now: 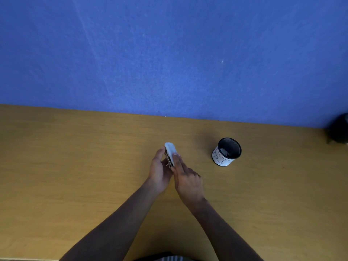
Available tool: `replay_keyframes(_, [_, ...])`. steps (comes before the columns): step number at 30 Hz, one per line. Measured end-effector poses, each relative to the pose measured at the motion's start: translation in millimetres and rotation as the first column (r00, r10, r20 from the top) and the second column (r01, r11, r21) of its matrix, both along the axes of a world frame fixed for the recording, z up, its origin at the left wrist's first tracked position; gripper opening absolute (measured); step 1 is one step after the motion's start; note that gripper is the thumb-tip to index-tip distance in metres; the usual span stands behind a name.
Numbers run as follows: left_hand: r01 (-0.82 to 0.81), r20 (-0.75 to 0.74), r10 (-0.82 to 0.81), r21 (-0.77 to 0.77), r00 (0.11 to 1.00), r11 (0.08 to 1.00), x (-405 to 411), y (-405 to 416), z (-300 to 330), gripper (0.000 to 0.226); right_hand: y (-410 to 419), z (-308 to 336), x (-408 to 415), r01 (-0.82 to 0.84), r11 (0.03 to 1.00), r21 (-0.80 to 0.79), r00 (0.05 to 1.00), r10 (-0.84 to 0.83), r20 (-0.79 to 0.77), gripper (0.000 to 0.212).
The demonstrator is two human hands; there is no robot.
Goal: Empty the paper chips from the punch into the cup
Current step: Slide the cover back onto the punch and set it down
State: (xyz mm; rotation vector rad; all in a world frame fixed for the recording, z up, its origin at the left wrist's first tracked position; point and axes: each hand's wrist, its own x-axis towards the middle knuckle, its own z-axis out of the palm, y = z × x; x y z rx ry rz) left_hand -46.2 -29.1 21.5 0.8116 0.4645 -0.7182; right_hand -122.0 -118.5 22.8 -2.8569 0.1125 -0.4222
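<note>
Gripping the punch [170,153] between both hands, the person holds it turned on its side above the middle of the tabletop [75,157], its pale plastic face toward the right and its darker metal edge toward the left. The left hand [159,172] cups it from behind, fingers curled round the metal side; the right hand [188,180] lies against the pale face with fingers stretched flat along it. That looks like a grip for prising off or sliding open the chip tray, with one hand steadying and the other working the cover, though whether the cover has come loose is too small to tell. The cup [227,152], a dark mesh pot with a white paper label, stands upright well apart to the right, mouth open and ready to receive; the punch is not yet over it. Whatever lies inside is unclear.

The tabletop is bare yellow-brown wood grain, backed by a plain blue wall [169,53]. A dark rounded object [339,130] sits at the far right edge, cut off.
</note>
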Motion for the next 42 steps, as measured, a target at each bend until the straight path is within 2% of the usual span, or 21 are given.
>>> replay_keyframes(4, [-0.046,0.050,0.044,0.051,0.998,0.998,-1.7,0.8,-0.6,0.062,-7.5,-5.5,0.1,0.003,0.999,-0.038,0.999,-0.001,0.034,0.038])
replay_keyframes(6, [-0.055,0.073,0.051,0.056,0.996,0.997,-3.2,1.4,-0.9,0.055,-9.7,-9.6,-0.5,-0.020,1.000,-0.001,1.000,0.020,0.007,0.045])
replay_keyframes(8, [-0.051,0.102,0.045,0.057,0.994,0.997,-4.7,2.5,0.1,0.039,-10.4,-9.1,-2.2,-0.030,0.999,0.031,1.000,0.030,-0.005,0.041])
replay_keyframes(11, [-0.040,0.138,0.028,0.088,0.990,0.995,-4.6,4.8,-0.1,0.028,-12.1,-5.0,-3.6,0.010,0.975,0.223,0.999,-0.002,-0.032,0.045])
replay_keyframes(14, [-0.004,0.169,-0.023,0.157,0.985,0.988,-2.7,7.7,0.5,0.040,-18.5,-5.4,-2.6,-0.020,0.869,0.495,0.998,0.045,-0.040,0.036])
replay_keyframes(16, [0.022,0.196,-0.062,0.201,0.979,0.979,-1.1,10.6,1.7,0.042,-23.4,-8.2,-0.7,-0.034,0.802,0.596,0.998,0.057,-0.020,0.032])
replay_keyframes(19, [0.041,0.227,-0.105,0.269,0.968,0.962,1.6,14.2,2.1,0.027,-31.2,-15.6,1.0,0.017,0.716,0.698,0.999,0.009,-0.033,0.029])
replay_keyframes(23, [0.048,0.212,-0.123,0.327,0.970,0.944,1.4,14.6,1.1,0.015,-40.3,-20.7,2.7,0.100,0.554,0.826,0.995,-0.040,-0.094,0.027])
replay_keyframes(30, [0.070,0.296,-0.215,0.432,0.931,0.899,4.8,14.6,3.2,0.013,-46.4,-8.4,3.2,0.225,0.332,0.916,0.974,-0.043,-0.224,0.030])
replay_keyframes(33, [0.065,0.297,-0.211,0.433,0.931,0.899,6.6,15.4,3.4,0.012,-47.8,-9.2,3.9,0.252,0.263,0.931,0.967,-0.042,-0.249,0.030])
replay_keyframes(36, [0.047,0.296,-0.191,0.433,0.936,0.900,7.3,14.0,2.7,0.008,-46.3,-6.6,3.8,0.280,0.153,0.948,0.960,-0.048,-0.276,0.029])
replay_keyframes(42, [-0.003,0.264,-0.122,0.429,0.957,0.903,6.0,14.6,-1.3,0.009,-42.7,-0.7,5.2,0.260,0.059,0.964,0.966,-0.030,-0.259,0.033])
